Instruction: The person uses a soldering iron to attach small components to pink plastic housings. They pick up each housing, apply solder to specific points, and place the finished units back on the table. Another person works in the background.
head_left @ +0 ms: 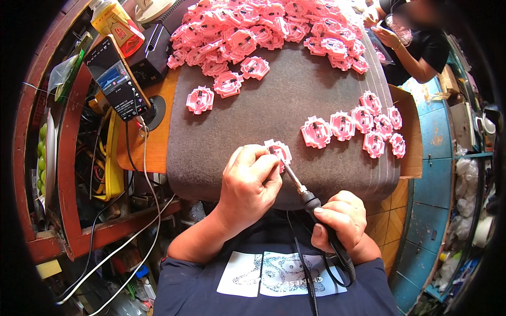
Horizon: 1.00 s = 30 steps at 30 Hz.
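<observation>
My right hand (343, 218) is closed around the black handle of a soldering iron (311, 203). The iron's metal tip points up and left to a pink plastic part (279, 152) near the front of the dark mat. My left hand (251, 176) is closed, its thumb and fingers pinched at that part's left side. Whether the fingers also hold something small there is hidden. Several similar pink parts with black pieces in their middles (342, 126) lie right of my hands. A few more (200, 100) sit at the left, in front of a large pink heap (242, 39).
A grey-brown mat (253, 105) covers the table. At left a phone (117, 79) stands on a round base, near a yellow bottle (117, 26) and cables (153, 184). An open cardboard box (408, 131) stands at the right edge. Another person (416, 42) sits at the far right.
</observation>
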Available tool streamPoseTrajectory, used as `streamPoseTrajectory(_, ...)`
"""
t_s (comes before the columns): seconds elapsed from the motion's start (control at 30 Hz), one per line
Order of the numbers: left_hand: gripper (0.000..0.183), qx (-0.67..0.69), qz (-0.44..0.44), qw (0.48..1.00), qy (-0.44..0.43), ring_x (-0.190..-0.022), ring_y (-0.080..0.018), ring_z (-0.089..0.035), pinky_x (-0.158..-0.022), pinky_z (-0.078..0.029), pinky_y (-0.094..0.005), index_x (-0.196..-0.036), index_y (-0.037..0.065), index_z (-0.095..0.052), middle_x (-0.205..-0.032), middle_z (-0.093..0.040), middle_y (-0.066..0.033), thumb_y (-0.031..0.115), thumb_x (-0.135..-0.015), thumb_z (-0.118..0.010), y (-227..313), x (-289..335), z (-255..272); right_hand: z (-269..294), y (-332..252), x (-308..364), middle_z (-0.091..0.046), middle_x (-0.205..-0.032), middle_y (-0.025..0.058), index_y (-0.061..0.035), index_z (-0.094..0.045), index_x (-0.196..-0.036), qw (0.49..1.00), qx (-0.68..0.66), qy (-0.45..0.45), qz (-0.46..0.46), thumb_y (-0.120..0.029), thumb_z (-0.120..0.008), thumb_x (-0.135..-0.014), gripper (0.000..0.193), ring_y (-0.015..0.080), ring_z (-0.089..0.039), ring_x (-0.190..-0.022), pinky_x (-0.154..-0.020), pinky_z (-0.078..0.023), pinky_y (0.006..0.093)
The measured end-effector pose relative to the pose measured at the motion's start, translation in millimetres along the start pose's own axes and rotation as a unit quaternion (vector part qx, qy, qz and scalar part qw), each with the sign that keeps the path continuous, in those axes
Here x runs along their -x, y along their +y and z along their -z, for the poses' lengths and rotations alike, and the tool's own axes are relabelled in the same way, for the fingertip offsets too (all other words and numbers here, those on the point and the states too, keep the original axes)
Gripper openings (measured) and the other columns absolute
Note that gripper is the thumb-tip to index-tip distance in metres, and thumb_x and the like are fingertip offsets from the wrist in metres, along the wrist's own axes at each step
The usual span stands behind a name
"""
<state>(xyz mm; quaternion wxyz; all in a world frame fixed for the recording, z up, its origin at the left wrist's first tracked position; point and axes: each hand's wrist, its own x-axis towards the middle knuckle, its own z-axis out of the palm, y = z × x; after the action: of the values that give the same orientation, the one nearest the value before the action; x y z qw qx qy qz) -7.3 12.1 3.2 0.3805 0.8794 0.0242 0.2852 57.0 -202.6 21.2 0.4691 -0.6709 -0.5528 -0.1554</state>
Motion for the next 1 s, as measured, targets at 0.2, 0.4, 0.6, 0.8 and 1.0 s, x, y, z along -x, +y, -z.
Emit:
streamPoseTrajectory(0.2,0.017,0.002,-0.006,1.0,-0.003,-0.09,-0.0349,-0.067,-0.08,-0.056,-0.0438,-0.097,0.001,-0.072,-0.1,-0.067,-0.0146,-0.001,-0.081,-0.079,-0.2,0.1,0.8,0.0,0.4,1.2,-0.066,-0.073,0.0096,0.003,-0.068,-0.106,1.0,-0.004,0.002,-0.002,-0.007,-0.076,-0.083,0.026,0.0228,-0.058,-0.054,-0.051,-0.045,0.0355)
streamPoseTrajectory(0.4,0.017,-0.001,-0.013,1.0,0.0,-0.089,-0.035,-0.067,-0.08,-0.056,-0.0438,-0.096,0.001,-0.072,-0.101,-0.067,-0.0149,-0.002,-0.082,-0.079,-0.1,-0.4,0.0,0.0,0.5,2.4,-0.067,-0.074,0.0101,0.0028,-0.068,-0.107,1.0,-0.009,0.007,-0.004,-0.006,-0.077,-0.083,0.027,0.0234,-0.059,-0.055,-0.052,-0.045,0.0358)
streamPoseTrajectory(0.6,0.02,-0.016,-0.013,1.0,0.001,-0.088,-0.0334,-0.069,-0.078,-0.057,-0.0415,-0.097,0.002,-0.072,-0.098,-0.068,-0.0148,-0.005,-0.078,-0.077,0.2,-2.0,0.0,0.5,0.5,2.1,-0.067,-0.074,0.0099,0.0027,-0.067,-0.11,1.0,-0.015,-0.002,-0.007,-0.005,-0.077,-0.082,0.03,0.0232,-0.058,-0.054,-0.051,-0.044,0.036)
streamPoseTrajectory(0.8,0.018,-0.018,0.0,1.0,-0.015,-0.088,-0.0331,-0.069,-0.078,-0.057,-0.0413,-0.095,0.002,-0.071,-0.098,-0.067,-0.0146,-0.005,-0.079,-0.076,1.0,-2.5,1.8,1.1,0.9,3.4,-0.066,-0.074,0.0092,0.0026,-0.067,-0.11,1.0,-0.012,0.004,-0.003,-0.006,-0.077,-0.083,0.03,0.0227,-0.058,-0.055,-0.051,-0.044,0.036)
streamPoseTrajectory(1.0,0.018,-0.022,-0.002,1.0,-0.018,-0.088,-0.0329,-0.069,-0.079,-0.057,-0.0415,-0.095,0.002,-0.071,-0.099,-0.067,-0.015,-0.005,-0.079,-0.075,3.3,-4.4,2.5,0.1,1.1,3.4,-0.066,-0.074,0.0088,0.0024,-0.066,-0.11,1.0,-0.013,0.005,-0.002,-0.007,-0.076,-0.085,0.028,0.0224,-0.058,-0.054,-0.052,-0.044,0.0358)
